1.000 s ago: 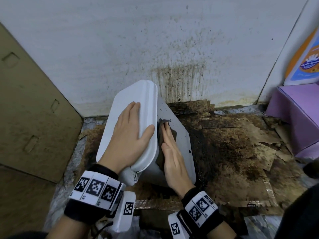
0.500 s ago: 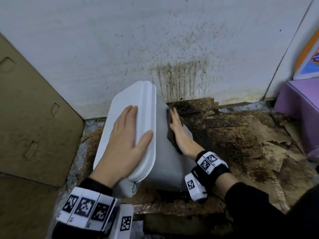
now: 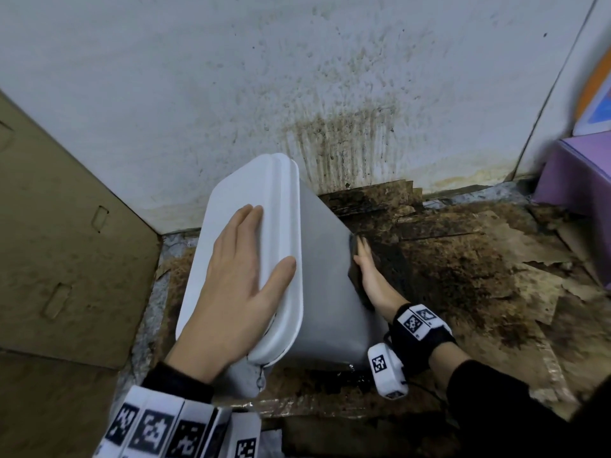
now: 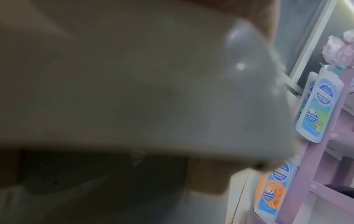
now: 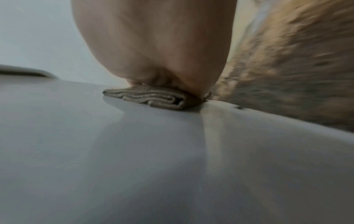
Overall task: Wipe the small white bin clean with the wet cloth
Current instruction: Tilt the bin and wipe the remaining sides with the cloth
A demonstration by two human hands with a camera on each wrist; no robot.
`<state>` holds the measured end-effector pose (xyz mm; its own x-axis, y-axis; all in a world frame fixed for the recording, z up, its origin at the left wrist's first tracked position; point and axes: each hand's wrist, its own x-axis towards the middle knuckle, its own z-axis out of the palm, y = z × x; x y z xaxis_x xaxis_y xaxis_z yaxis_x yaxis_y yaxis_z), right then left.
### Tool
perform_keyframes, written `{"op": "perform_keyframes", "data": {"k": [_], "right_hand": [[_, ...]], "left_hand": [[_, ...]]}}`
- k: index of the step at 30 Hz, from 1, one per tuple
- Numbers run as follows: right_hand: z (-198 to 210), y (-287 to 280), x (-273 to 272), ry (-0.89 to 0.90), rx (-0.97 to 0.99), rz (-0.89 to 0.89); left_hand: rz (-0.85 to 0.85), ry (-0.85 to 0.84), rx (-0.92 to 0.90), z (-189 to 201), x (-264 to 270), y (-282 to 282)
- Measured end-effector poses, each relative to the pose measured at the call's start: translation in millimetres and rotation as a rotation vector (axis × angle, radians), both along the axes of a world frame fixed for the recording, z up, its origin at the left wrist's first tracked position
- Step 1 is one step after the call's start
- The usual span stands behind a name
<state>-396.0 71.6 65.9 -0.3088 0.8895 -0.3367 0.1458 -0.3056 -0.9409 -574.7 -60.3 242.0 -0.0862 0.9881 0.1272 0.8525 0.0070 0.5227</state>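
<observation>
Pretty grim corner: white wall (image 3: pixel 165 77) streaked with brown splatter, floor covered in soggy stained cardboard (image 3: pixel 479 276), a cardboard panel (image 3: pixel 66 259) leaning left, purple shelf (image 3: pixel 578 180) on the right.

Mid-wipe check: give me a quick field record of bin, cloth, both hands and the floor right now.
bin: small white bin, tilted, lid shut
left hand: left hand flat on lid, steadying
right hand: right hand pressing cloth with straight fingers
cloth: folded dark cloth against the bin's right side wall
floor: stained cardboard, dark grime beside bin
</observation>
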Motion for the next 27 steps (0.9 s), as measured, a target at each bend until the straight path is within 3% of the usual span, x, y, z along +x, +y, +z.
{"op": "perform_keyframes", "data": {"k": [5,9,11,16,24,27], "right_hand": [[79,11,-27,0.135,0.135,0.166],[112,13,-42,0.279,0.204,0.304],[117,15,-43,0.258,0.21,0.357],[92,22,-32,0.06,0.328,0.414],[-4,33,7,-0.056,-0.049,0.114],[-30,32,13,-0.138,-0.091,0.097]], "left_hand": [[0.004,-0.001,0.005,1,1,0],[0.009,-0.004,0.001,0,-1,-2],[0.018,-0.015,0.001,0,-3,-3],[0.009,-0.028,0.01,0,-6,-3],[0.015,-0.096,0.002,0,-19,-4],[0.028,-0.112,-0.017,1,-23,-5]]}}
